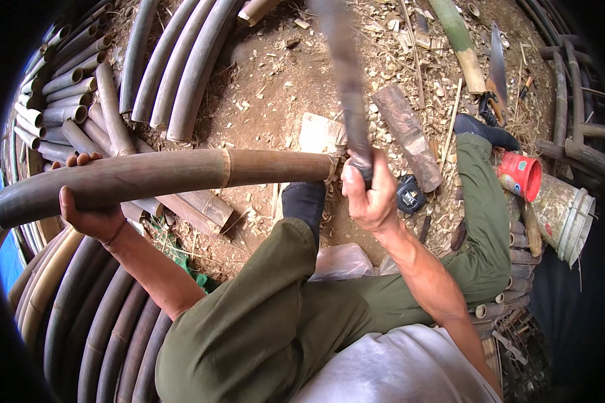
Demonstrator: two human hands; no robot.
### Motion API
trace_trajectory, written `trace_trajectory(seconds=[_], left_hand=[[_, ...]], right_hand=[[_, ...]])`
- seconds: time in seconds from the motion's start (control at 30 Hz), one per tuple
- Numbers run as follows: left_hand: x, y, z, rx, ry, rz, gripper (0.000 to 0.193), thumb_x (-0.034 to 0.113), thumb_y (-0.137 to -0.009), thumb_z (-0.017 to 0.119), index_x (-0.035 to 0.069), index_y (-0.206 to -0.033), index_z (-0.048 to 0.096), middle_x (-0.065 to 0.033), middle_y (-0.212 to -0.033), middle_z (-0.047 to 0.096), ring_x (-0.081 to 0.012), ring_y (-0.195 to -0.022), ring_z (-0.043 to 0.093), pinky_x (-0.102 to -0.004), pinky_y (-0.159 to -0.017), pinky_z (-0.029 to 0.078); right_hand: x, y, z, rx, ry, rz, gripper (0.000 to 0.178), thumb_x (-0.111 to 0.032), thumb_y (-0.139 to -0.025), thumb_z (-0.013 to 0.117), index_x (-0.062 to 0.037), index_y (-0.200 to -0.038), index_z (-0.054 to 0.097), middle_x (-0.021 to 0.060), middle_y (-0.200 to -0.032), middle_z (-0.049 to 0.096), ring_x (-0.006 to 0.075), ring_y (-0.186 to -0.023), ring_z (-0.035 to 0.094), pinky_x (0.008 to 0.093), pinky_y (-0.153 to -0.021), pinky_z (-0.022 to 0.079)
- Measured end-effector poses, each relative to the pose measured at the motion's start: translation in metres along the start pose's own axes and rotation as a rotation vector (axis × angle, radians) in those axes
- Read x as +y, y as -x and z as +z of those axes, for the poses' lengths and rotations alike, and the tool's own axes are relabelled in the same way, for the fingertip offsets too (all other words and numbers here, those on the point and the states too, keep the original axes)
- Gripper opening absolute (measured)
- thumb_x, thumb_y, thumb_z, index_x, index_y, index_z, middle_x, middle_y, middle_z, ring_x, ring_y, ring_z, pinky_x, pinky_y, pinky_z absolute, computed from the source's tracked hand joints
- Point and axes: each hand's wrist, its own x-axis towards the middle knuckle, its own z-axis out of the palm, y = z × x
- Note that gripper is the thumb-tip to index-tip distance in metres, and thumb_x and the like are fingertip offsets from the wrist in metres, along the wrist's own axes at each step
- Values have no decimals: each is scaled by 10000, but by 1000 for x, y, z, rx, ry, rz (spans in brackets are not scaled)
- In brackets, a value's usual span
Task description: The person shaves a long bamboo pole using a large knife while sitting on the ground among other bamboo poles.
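A thick brown bamboo pole (175, 173) lies level across my view, its right end pale and trimmed around the rim. My left hand (93, 218) grips it near its left end, thumb on the near side and fingertips showing over the far side. My right hand (373, 198) is closed around the lower end of a long dark stick-like tool (346, 74). That tool points away from me and is blurred, so its exact kind is unclear. It stands just right of the pole's trimmed end. A pale wood block (323, 133) sits on the ground just beyond that end.
Bamboo poles (67, 97) are stacked at left, with more (104, 322) near my left leg. A tape measure (410, 193), bark-covered wood piece (407, 134), handsaw (497, 64), red tub (519, 176) and dirty white bucket (568, 218) lie at right. Shavings cover the dirt.
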Motion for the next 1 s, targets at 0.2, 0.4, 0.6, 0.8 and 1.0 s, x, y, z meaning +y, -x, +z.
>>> trace_trajectory(seconds=[0.2,0.4,0.6,0.8,1.0], left_hand=[[-5,-7,6,-26,40,-26,516,248,-776,601,37,-1210,419,-152,-1055,512,-276,-1017,522,-456,-1011,360],[-1,-5,-10,-110,132,-24,566,251,-750,604,25,-1232,410,-153,-1053,488,-270,-1014,502,-449,-1016,352],[0,-11,-9,-212,239,-50,598,241,-726,619,29,-1241,402,-119,-1030,454,-250,-1016,478,-436,-1037,334],[1,-20,-41,-358,298,-113,704,226,-608,735,65,-1200,389,-81,-1013,441,-235,-1021,461,-407,-1080,286],[-1,-24,-23,-381,282,-168,734,265,-645,754,50,-1237,380,-120,-1105,469,-270,-1091,462,-437,-1109,253]], right_hand=[[73,32,-5,-303,444,403,274,-303,-927,561,-39,-988,520,135,-644,598,328,-503,574,408,-490,480],[3,-1,-6,58,-56,-27,287,-203,-923,568,23,-1081,487,102,-689,592,179,-571,595,313,-512,470],[90,17,-5,-258,422,253,262,-241,-919,571,-3,-989,484,136,-605,573,233,-499,585,362,-473,466],[9,5,-5,36,-40,-17,329,-214,-926,573,26,-1122,464,63,-626,593,186,-573,614,308,-497,481],[101,34,-4,-367,464,397,287,-289,-913,553,-18,-960,471,205,-653,611,343,-562,622,440,-491,475]])
